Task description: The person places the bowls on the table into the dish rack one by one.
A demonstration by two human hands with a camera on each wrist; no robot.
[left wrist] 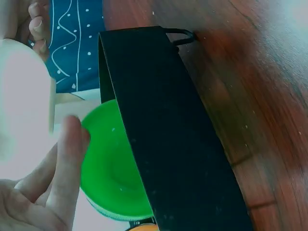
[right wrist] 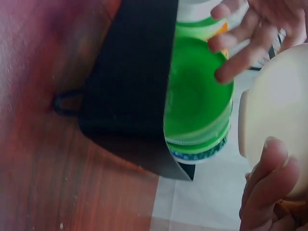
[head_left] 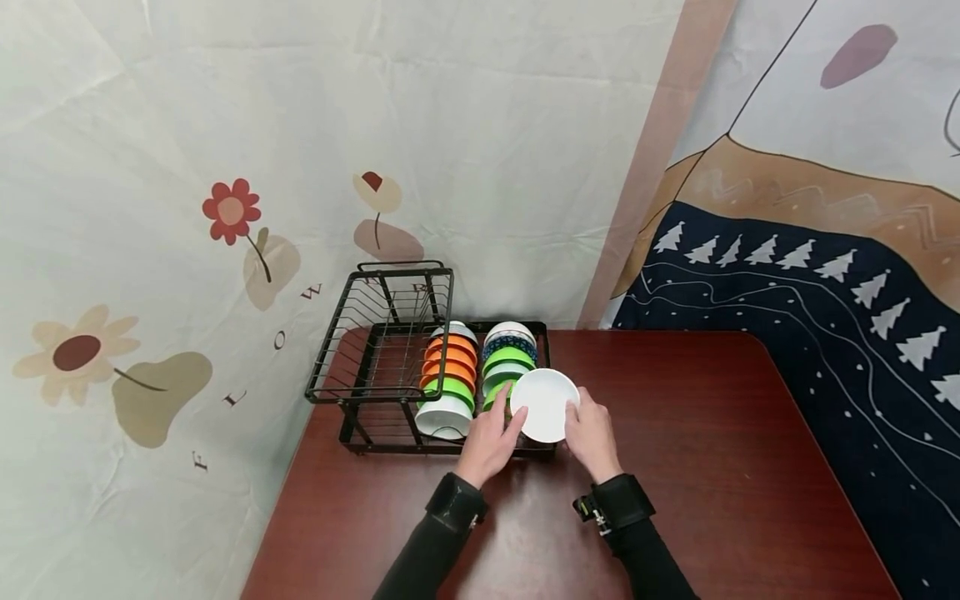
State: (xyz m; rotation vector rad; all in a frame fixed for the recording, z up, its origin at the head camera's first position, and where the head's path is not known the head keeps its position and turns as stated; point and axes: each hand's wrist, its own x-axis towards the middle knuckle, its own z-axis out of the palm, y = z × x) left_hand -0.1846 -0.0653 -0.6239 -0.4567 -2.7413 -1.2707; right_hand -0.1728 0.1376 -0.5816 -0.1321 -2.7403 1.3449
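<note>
A white bowl (head_left: 545, 406) is tilted up in front of the rack's right front corner. My right hand (head_left: 592, 435) holds it by the right edge; in the right wrist view, the fingers (right wrist: 269, 180) lie against the bowl's rim. At the bowl's left edge, my left hand (head_left: 489, 440) has its fingers extended and spread. Its thumb overlaps the bowl in the head view, but whether it touches is unclear. Just behind is the front green bowl (left wrist: 113, 166) of the right-hand row, partly covered by the rack's black side panel (left wrist: 163, 130).
A black two-level dish rack (head_left: 352, 398) stands on the dark red table (head_left: 697, 467) near the wall. Its left row holds orange bowls (head_left: 453, 358), green ones and a white bowl (head_left: 444, 417) at the front. Green and dark patterned bowls (head_left: 510, 342) fill the right row.
</note>
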